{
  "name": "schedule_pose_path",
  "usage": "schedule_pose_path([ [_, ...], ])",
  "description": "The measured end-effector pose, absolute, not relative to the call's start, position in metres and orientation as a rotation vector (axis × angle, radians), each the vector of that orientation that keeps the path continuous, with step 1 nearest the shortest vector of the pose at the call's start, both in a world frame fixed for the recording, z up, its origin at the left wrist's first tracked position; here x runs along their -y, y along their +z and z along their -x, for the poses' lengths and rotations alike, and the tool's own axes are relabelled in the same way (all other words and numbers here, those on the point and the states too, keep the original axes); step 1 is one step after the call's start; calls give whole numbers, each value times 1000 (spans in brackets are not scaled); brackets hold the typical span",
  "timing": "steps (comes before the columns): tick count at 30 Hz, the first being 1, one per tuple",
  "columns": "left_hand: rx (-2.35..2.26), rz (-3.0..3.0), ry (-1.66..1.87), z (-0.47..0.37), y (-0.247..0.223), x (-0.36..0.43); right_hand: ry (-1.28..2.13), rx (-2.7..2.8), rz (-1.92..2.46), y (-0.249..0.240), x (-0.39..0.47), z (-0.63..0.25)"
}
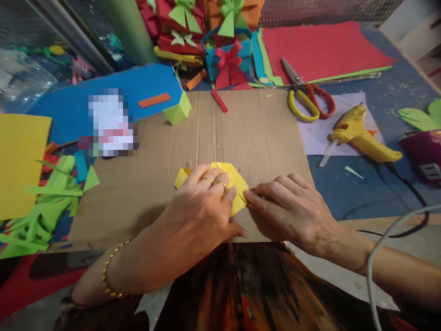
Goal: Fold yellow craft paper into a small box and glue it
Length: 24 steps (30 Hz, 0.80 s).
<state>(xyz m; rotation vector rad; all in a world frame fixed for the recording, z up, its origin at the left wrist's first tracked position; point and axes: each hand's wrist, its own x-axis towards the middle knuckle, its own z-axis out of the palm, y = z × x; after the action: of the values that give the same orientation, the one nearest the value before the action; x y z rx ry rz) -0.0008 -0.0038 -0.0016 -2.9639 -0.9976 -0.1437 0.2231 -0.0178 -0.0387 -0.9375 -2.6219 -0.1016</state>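
A folded yellow paper piece [237,177] lies on the brown cardboard [262,133], close to its front edge. My left hand [203,202] rests over the paper with its fingers pressed down on it, covering much of its middle. A yellow loop of the paper sticks out left of that hand. At the paper's right corner, my right hand [289,207] is closed, its fingertips pinching the edge.
Scissors [303,92] and a yellow glue gun [365,133] lie at the right, its cord trailing frontwards. Red sheets [327,50] and a blue bag with a red bow [229,59] stand behind. Green scraps [51,197] lie left. A small green box [178,109] sits on the cardboard.
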Motion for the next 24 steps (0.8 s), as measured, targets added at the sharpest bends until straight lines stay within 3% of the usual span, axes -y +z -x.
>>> schedule_pose_path([
  [24,933,2959,-167,2,0,2,-123,2522,936,-40,22,-220],
])
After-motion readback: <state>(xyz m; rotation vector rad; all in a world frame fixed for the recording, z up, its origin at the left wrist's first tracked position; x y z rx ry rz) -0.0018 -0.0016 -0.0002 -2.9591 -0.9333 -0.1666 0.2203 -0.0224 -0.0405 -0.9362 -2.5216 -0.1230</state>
